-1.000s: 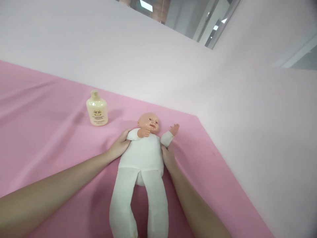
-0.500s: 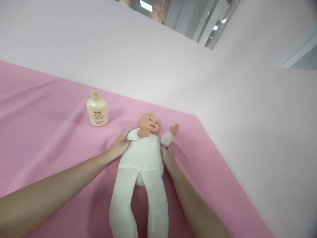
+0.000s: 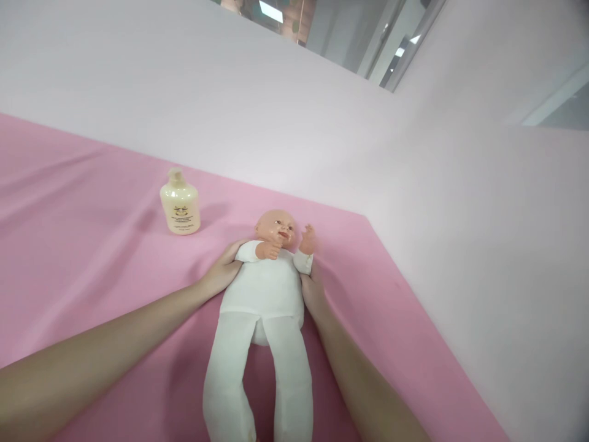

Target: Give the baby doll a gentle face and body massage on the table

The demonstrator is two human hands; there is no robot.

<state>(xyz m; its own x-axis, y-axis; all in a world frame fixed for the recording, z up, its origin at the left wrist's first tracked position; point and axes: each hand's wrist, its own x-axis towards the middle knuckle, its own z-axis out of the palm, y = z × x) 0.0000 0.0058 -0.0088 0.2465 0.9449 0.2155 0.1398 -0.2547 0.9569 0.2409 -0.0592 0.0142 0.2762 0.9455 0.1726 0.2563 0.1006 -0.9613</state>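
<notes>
A baby doll (image 3: 265, 294) with a soft white body lies on its back on a pink cloth (image 3: 92, 258), head pointing away from me. My left hand (image 3: 224, 268) cups the doll's side under its right arm. My right hand (image 3: 311, 290) presses against the other side of the torso, just below the doll's raised left arm. Both hands hold the torso between them. A cream bottle (image 3: 180, 203) with a printed label stands upright to the left of the doll's head, apart from both hands.
Pale pink walls (image 3: 276, 110) rise behind and to the right of the cloth, meeting at a corner. The cloth's right edge (image 3: 414, 307) runs diagonally close to the doll. Wrinkled cloth stretches out to the left.
The doll's left arm has swung inward from lying out to the side and now points up next to its face. My hands and the bottle have stayed in place.
</notes>
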